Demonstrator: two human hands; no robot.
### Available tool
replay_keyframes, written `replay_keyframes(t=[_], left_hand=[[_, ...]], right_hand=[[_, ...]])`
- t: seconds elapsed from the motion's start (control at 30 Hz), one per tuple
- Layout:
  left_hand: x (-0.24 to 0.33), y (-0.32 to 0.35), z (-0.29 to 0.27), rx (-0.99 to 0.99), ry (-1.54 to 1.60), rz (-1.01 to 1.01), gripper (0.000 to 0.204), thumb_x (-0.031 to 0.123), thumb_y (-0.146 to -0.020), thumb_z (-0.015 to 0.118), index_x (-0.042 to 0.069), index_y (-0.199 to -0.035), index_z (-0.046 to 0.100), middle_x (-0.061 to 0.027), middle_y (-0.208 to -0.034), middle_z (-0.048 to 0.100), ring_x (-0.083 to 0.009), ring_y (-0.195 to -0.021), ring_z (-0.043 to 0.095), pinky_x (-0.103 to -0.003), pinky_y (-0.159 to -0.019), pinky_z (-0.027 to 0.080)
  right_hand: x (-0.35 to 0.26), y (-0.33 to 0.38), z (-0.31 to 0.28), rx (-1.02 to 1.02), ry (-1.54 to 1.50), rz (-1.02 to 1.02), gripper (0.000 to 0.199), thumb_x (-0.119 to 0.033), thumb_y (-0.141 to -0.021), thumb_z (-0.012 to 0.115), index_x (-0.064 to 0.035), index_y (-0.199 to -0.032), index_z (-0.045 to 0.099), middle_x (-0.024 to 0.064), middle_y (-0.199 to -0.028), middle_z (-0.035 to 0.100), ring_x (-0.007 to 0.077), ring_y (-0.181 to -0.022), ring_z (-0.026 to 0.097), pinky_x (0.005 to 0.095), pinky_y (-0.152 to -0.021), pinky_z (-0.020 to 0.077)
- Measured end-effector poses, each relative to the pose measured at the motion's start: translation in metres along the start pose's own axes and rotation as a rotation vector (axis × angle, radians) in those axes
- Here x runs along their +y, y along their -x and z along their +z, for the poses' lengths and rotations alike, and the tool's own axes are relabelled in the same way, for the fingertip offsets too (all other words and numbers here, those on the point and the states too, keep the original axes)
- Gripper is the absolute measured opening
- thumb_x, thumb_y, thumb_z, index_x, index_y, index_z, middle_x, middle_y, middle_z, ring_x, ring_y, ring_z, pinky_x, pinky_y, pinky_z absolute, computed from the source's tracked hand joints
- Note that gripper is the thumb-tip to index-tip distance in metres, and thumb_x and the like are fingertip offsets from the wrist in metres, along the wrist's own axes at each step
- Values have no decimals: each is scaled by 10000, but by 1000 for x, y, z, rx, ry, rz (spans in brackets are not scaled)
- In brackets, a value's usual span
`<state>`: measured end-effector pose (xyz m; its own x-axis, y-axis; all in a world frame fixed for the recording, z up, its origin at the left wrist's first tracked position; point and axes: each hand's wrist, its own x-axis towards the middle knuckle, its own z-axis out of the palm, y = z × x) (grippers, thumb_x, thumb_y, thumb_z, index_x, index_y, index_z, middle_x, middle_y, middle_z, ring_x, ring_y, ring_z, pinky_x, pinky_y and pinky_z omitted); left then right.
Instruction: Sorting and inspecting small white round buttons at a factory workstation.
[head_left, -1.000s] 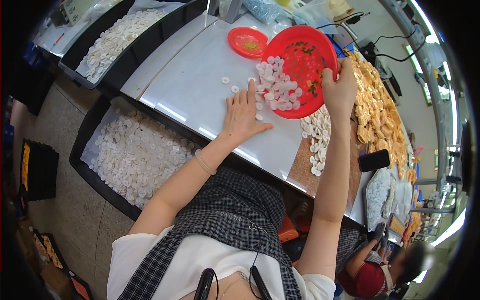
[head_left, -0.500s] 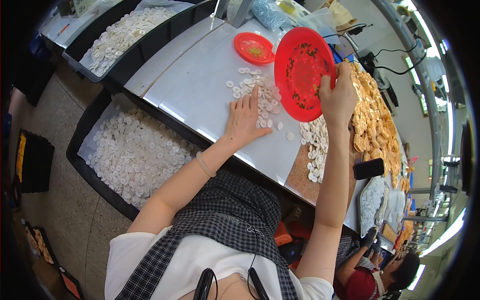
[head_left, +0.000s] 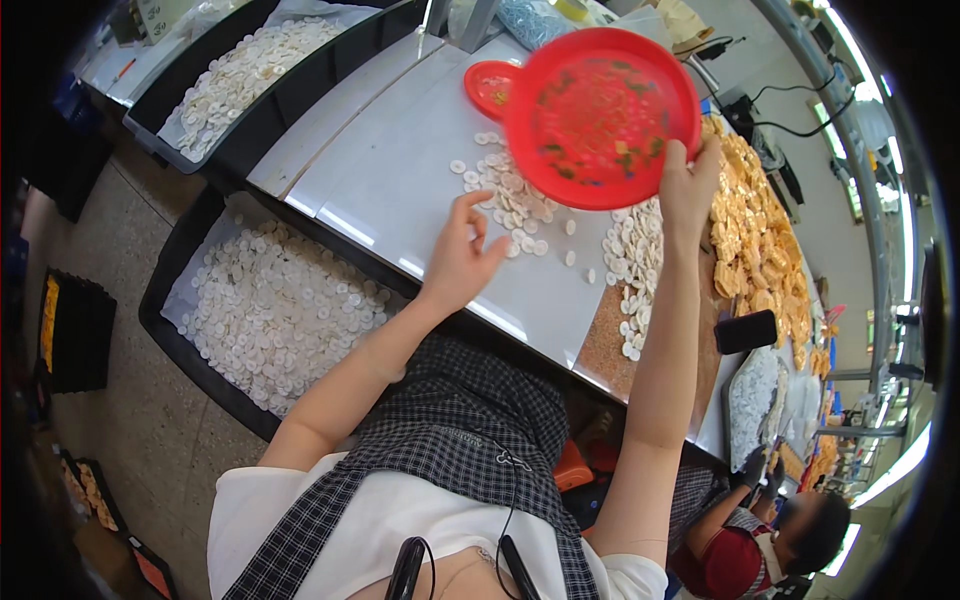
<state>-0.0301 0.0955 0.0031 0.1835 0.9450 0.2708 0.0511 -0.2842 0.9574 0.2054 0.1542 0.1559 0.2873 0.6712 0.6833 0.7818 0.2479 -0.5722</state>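
Observation:
My right hand (head_left: 688, 195) grips the rim of a red round plate (head_left: 610, 120) with a green and dark pattern, tilted above the table. My left hand (head_left: 462, 258) hovers over the white table's near edge, fingers loosely bent and thumb apart, holding nothing. Just beyond its fingertips lies a loose pile of small white round discs (head_left: 512, 205), partly hidden by the plate. A second pile of white discs (head_left: 632, 255) sits to the right, beside my right forearm, reaching onto a brown speckled board (head_left: 605, 345). Behind the held plate, a smaller red dish (head_left: 484, 88) is partly covered.
A black lined bin full of white discs (head_left: 275, 315) stands below the table's left edge; another such bin (head_left: 255, 75) is at the far left. Gold-coloured pieces (head_left: 755, 225) heap up at the right, near a black phone (head_left: 745, 331). A gloved co-worker (head_left: 745, 550) is at lower right.
The red plate has swung left and faces me more, now over the disc pile. My left hand has lifted off the discs and drawn back toward me, its fingers curling.

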Motion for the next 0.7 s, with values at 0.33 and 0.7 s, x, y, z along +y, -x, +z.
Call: replay_keyframes(t=[0.33,0.7], left_hand=[[43,76,-99,-238,764,-619,236,76,-1000,485,11,-1226,505,-190,-1235,590,-265,-1048,639,-340,-882,538],[82,77,-65,-479,502,-530,313,-53,-963,486,-7,-1272,468,-244,-1372,528,-318,-1261,560,-341,-967,524]], right_hand=[[-29,101,127,-397,-604,652,321,-272,-924,661,8,-1054,571,74,-838,644,141,-684,643,287,-552,532],[-34,156,135,-546,-695,657,469,-308,-902,718,50,-1092,481,145,-920,660,182,-692,683,303,-476,528]])
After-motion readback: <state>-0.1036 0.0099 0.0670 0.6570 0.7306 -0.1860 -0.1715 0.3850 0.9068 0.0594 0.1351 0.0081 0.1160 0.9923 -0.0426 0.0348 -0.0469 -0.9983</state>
